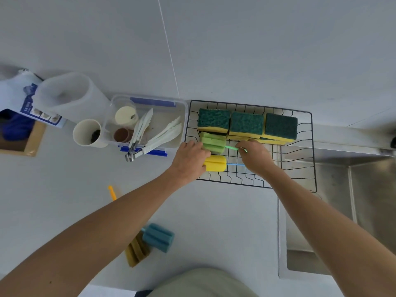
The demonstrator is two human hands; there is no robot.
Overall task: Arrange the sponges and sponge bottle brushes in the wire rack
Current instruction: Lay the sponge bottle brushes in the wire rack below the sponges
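Note:
A black wire rack [304, 166] stands on the counter beside the sink. Three green-and-yellow sponges [246, 124] stand in a row along its far side, with more below them. A green sponge bottle brush [214, 141] and a yellow sponge bottle brush [215, 163] lie side by side in the rack's left part. My left hand [189, 158] touches the sponge heads of both brushes. My right hand [256, 157] pinches the green brush's thin handle and covers the end of the yellow brush's blue handle. A blue sponge brush [158, 236] and an olive sponge brush [137, 250] lie on the counter.
A clear plastic box [180, 108] with white tongs and small cups sits left of the rack. A white cup [87, 133], a translucent jug [68, 95] and a printed bag stand further left. A steel sink [342, 200] lies at the right. A yellow handle tip [111, 192] shows beside my left forearm.

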